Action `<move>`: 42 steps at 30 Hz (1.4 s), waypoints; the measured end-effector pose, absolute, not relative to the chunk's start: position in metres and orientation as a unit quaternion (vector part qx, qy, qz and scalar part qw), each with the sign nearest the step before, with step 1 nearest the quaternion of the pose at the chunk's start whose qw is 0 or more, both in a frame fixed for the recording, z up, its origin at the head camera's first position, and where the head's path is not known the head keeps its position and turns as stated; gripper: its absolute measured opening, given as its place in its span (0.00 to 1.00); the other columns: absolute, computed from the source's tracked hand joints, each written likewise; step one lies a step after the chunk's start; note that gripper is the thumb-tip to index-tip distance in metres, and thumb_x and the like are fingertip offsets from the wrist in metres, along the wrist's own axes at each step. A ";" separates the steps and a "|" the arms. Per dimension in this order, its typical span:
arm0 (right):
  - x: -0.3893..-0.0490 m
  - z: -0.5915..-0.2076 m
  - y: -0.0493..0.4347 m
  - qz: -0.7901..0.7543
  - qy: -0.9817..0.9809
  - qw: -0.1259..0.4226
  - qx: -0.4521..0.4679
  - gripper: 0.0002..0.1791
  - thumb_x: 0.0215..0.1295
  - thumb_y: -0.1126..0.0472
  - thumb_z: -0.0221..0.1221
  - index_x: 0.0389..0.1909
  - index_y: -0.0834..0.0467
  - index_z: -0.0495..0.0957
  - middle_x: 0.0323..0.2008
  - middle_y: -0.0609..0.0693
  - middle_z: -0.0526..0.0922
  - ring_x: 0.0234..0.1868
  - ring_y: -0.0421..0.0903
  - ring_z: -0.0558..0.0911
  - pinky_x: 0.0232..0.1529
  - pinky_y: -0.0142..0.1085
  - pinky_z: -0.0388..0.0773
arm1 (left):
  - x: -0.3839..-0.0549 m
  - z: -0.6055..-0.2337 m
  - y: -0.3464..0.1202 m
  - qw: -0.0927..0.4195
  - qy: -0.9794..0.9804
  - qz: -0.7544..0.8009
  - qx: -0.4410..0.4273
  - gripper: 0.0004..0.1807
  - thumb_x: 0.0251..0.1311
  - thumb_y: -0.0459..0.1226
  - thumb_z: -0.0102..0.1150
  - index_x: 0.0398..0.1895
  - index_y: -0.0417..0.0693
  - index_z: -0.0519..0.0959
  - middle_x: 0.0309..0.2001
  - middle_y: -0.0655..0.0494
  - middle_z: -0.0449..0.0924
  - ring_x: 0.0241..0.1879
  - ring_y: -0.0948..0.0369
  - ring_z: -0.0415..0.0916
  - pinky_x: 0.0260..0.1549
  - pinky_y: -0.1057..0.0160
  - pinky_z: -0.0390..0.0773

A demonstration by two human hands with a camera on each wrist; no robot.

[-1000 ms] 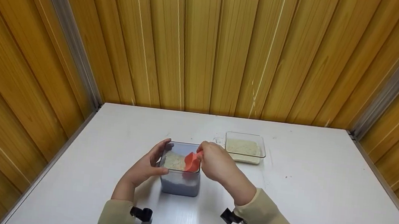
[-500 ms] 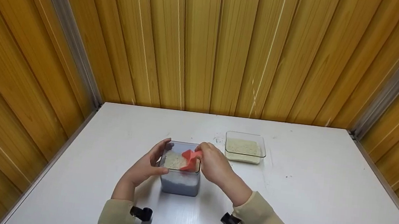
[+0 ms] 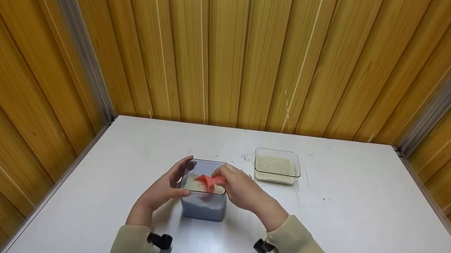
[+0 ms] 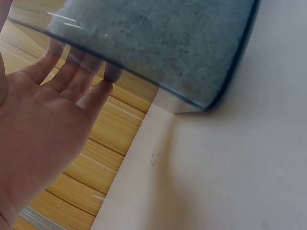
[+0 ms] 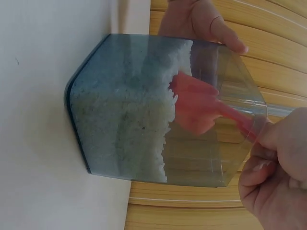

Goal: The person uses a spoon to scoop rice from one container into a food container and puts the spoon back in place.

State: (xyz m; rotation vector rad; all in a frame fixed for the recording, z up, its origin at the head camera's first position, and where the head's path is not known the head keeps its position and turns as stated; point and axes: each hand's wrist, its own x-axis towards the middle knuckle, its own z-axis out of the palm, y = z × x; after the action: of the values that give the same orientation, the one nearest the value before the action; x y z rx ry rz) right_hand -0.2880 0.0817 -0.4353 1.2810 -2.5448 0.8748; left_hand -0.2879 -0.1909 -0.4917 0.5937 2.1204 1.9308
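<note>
A clear blue-tinted container (image 3: 203, 209), part filled with pale grains like rice (image 5: 129, 110), stands upright on the table. My left hand (image 3: 163, 185) holds its left side, thumb along the near rim and fingers against the far side, as the left wrist view also shows. In my right hand (image 3: 243, 190) is the handle of a red scoop (image 3: 208, 182), gripped at the container's right rim. The right wrist view shows the scoop's bowl (image 5: 194, 103) inside, its tip at the surface of the grains.
A shallow glass dish (image 3: 275, 178) with a pale layer of grains stands behind and to the right on the white table (image 3: 346, 225). Small specks lie scattered near the dish. Wood-patterned walls (image 3: 225, 50) close off the back and sides.
My right hand has shifted a little left with the scoop, which has moved from the container's right side toward its middle and tilted. The left hand and container have stayed in place.
</note>
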 end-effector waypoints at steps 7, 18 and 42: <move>-0.280 -0.436 0.073 0.340 -0.867 0.059 0.360 0.06 0.75 0.65 0.55 0.47 0.62 0.77 0.45 0.56 0.84 0.46 0.52 0.84 0.51 0.49 0.82 | -0.287 -0.490 -0.190 0.104 0.723 0.653 0.199 0.61 0.54 0.42 0.78 0.84 0.55 0.46 0.85 0.48 0.43 0.85 0.50 0.34 0.82 0.46 0.38; -0.276 -0.438 0.066 0.399 -0.868 0.041 0.293 0.07 0.76 0.67 0.54 0.47 0.62 0.79 0.44 0.57 0.85 0.43 0.46 0.80 0.46 0.42 0.80 | -0.287 -0.490 -0.189 0.094 0.733 0.643 0.200 0.62 0.51 0.47 0.80 0.84 0.57 0.48 0.84 0.48 0.45 0.85 0.51 0.37 0.82 0.46 0.38; -0.278 -0.454 0.080 0.533 -0.812 0.005 0.239 0.10 0.78 0.62 0.54 0.51 0.61 0.80 0.38 0.53 0.82 0.31 0.38 0.70 0.35 0.28 0.69 | -0.288 -0.492 -0.190 0.094 0.729 0.650 0.194 0.61 0.52 0.43 0.79 0.84 0.57 0.49 0.84 0.48 0.48 0.85 0.50 0.36 0.82 0.45 0.38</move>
State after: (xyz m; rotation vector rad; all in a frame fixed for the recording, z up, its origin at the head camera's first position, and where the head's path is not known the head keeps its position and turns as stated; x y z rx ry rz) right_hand -0.2775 0.0803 -0.4544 0.7475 -2.5410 1.6695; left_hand -0.2882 -0.1895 -0.4916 0.5763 2.1617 1.9277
